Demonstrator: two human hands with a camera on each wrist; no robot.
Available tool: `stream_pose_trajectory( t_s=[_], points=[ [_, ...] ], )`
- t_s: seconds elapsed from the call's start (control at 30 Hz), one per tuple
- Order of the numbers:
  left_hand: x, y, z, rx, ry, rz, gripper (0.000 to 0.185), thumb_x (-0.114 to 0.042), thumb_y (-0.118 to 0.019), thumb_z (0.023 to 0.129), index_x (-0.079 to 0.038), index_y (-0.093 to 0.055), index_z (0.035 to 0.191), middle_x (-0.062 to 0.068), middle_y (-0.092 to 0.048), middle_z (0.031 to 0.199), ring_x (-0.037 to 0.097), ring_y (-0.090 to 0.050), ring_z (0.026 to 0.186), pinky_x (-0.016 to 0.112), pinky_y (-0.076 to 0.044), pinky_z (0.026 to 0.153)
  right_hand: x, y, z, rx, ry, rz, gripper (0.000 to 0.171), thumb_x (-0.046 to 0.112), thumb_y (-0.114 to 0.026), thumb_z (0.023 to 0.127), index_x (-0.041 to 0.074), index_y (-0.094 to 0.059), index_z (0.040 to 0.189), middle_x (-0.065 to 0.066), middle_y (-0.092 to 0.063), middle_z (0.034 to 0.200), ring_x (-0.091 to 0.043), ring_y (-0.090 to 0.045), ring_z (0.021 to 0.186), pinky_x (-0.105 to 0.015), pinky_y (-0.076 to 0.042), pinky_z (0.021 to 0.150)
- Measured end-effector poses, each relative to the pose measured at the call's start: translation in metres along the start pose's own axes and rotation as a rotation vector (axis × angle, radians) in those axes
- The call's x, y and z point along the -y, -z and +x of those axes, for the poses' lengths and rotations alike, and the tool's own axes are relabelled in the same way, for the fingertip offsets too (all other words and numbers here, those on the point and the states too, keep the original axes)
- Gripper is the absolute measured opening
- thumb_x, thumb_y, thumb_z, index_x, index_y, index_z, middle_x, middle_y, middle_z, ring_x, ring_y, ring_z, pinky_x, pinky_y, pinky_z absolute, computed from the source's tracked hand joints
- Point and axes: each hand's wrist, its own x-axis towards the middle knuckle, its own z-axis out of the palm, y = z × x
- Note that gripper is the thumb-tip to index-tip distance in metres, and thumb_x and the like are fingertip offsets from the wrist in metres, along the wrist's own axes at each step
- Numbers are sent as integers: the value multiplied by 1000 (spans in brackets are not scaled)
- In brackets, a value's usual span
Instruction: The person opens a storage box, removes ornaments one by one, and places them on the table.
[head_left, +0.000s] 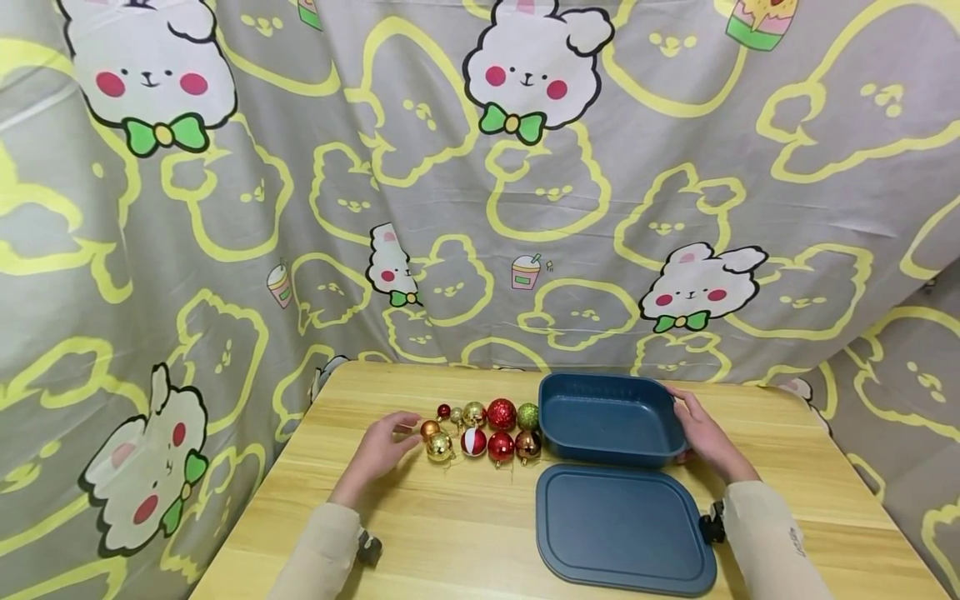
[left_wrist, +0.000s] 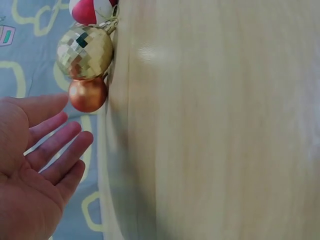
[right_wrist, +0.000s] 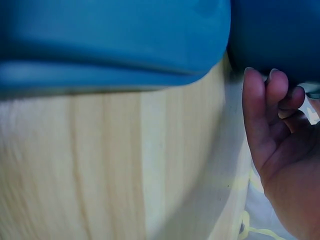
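My left hand [head_left: 384, 446] is beside the left end of a cluster of Christmas baubles, fingers loosely spread and holding nothing. Closest to its fingertips is a small orange bauble [left_wrist: 88, 95], touching a faceted gold bauble [left_wrist: 86, 52]. A red-and-white bauble [head_left: 473, 442], a shiny red bauble [head_left: 501, 447], a glittery red bauble [head_left: 502, 414] and a green bauble [head_left: 528, 416] lie further right. My right hand [head_left: 703, 432] holds the right end of a dark blue rectangular container [head_left: 611, 417], fingers along its outer wall; part of that contact is hidden.
In front of the container, its matching blue lid [head_left: 624, 529] lies flat on the wooden table [head_left: 450, 533]. The right forearm passes close to the lid's right edge. A patterned curtain [head_left: 450, 192] hangs behind the table and along its sides.
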Motion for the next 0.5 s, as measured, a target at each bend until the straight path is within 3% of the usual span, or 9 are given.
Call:
stream_pose_trajectory(
  t_s=[0.23,0.5],
  points=[
    [-2,3,0,-8,-10,-4,39,-8,-75,93,-4,-67,131,19,-70,127,37,-69,113,56,-54,102,2,3,1,-17,2,-37,56,37,-26,115,12,-17,165,-24,-61,89,-28,-63,55,-44,-59,51],
    [-1,11,2,-6,-12,48,43,-15,-73,97,-5,-63,137,18,-66,135,37,-65,121,57,-51,106,7,13,-1,-64,58,-144,59,38,-34,114,12,-22,165,-26,-63,98,-26,-62,60,-41,-58,54]
  ],
)
